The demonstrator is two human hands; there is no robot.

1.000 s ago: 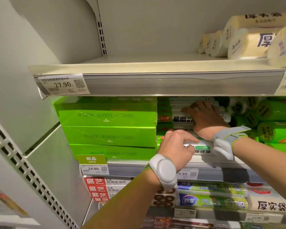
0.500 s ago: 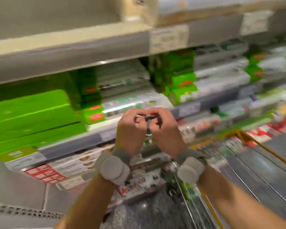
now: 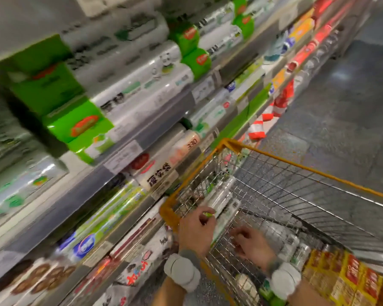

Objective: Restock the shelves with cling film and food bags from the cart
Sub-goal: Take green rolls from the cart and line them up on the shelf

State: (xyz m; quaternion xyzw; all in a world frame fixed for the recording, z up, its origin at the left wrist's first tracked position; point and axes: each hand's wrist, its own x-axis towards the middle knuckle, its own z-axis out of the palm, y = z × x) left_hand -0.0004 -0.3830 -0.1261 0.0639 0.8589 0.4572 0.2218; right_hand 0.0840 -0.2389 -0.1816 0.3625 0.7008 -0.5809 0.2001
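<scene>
The cart (image 3: pixel 296 165), wire mesh with an orange rim, stands just beside the shelving, its left rim running along the lower shelf fronts. Both hands are over its near left corner. The left hand (image 3: pixel 196 230) is at the orange corner of the rim, fingers curled, fingertips against the near end of a clear-wrapped cling film roll (image 3: pixel 223 193) that lies along the cart's left wall. A small green patch shows at the fingertips, but blur hides whether the hand grips the roll or only touches it. The right hand (image 3: pixel 250 241) is further inside the cart, just right of the left hand and apart from it, fingers loosely bent downward with nothing visible in them. More wrapped rolls (image 3: pixel 294 244) lie in the cart right of that hand, and yellow-and-red packets (image 3: pixel 349 281) fill the cart's near right corner. Each wrist carries a grey band (image 3: pixel 181 272).

On the shelving to the left, film rolls (image 3: pixel 131 85) and green boxes (image 3: pixel 80 127) are stacked up to the grey shelf edge (image 3: pixel 164 115), with packed rows on the shelves below. Open dark floor (image 3: pixel 341 107) lies beyond the cart's far and right sides.
</scene>
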